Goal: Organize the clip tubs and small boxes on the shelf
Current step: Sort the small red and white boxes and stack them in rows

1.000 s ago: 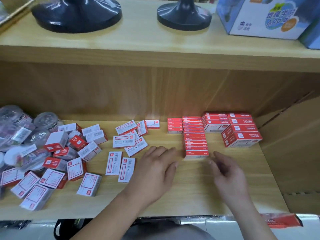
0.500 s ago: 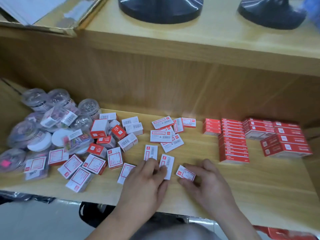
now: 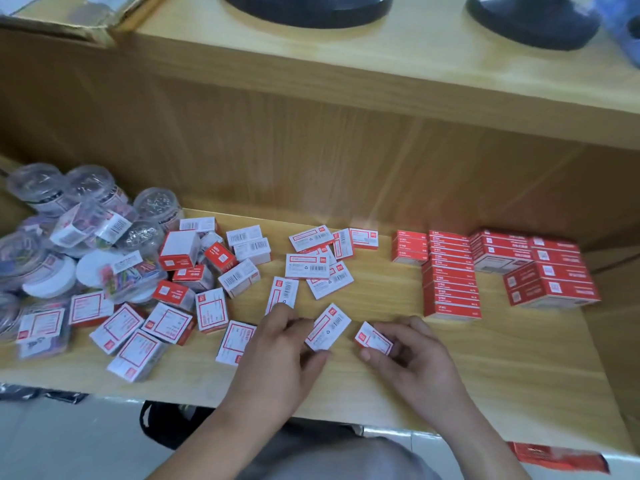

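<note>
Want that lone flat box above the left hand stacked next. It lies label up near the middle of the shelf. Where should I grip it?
Take the flat box by its two long edges, coming from above. It lies flat, label up, long axis running away from you, with bare shelf on its right side. The left hand is nearest; its fingertips cover the near end.

red-and-white small boxes (image 3: 307, 266) (barcoded), clear clip tubs (image 3: 154, 204), pale woodgrain shelf (image 3: 381, 382)

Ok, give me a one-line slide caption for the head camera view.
Left hand and right hand each grip a small box on the shelf, between piled clip tubs and stacked red boxes.
</note>
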Available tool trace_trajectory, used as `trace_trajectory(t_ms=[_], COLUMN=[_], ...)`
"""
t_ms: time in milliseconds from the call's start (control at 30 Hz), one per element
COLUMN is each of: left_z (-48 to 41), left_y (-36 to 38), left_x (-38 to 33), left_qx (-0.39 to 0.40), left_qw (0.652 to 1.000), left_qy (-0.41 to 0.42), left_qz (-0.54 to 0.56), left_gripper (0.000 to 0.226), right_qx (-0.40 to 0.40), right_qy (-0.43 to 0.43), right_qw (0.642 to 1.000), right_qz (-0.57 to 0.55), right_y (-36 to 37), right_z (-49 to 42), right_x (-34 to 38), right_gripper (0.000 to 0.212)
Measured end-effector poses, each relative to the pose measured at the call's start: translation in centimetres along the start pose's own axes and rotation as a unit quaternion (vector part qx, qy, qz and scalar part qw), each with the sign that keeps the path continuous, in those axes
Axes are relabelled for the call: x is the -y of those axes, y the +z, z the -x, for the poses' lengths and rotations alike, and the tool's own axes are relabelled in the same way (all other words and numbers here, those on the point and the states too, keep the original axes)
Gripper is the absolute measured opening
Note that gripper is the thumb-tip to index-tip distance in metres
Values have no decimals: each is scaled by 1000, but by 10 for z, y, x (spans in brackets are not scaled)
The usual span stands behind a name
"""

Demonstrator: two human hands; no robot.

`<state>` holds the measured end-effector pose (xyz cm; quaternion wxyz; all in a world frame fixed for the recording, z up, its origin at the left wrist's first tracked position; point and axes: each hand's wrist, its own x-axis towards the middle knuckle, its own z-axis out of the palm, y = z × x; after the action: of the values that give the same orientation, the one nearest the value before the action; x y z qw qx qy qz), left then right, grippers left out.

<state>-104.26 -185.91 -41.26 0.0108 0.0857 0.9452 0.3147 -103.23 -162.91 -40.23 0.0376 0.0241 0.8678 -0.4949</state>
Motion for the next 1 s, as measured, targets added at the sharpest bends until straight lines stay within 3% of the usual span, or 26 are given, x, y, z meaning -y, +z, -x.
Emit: trace_trajectory(t_ms=[167, 300, 400, 500, 600, 733, 867, 1000], left_z=[-2, -6, -6, -6, -8, -7, -6, -13], left_y=[-10, -23, -31, -30, -25, -20, -19, -20], left_x=[-13, -15, -17, -22, -27, -37, -51, -52], left_qx=[-4, -50, -92, -146, -177, -143, -104, -71], left_qw=[999, 993, 986, 972, 963, 953, 918, 917], left_qy=[-22, -17, 45, 82, 106, 116, -25, -64], left_qz=[42, 105, 128, 162, 172, 242, 381, 388], left_gripper=[25, 26, 32, 33, 26, 34, 35, 34], right_qx=[-8, 2, 25, -18, 7, -2, 4, 20], right_qy=[-17, -18, -21, 11, 120, 128, 121, 108], right_qw=[997, 989, 999, 994, 941, 936, 944, 951], right_qz=[81, 150, 30, -103, -317, -327, -308, -291], right_y=[3, 12, 19, 13, 0, -11, -19, -23], right_z=[1, -9, -16, -16, -14, -14, -12, -11], right_x=[4, 20, 33, 50, 69, 70, 68, 67], right_gripper=[22, 15, 17, 13, 24, 13, 13, 17])
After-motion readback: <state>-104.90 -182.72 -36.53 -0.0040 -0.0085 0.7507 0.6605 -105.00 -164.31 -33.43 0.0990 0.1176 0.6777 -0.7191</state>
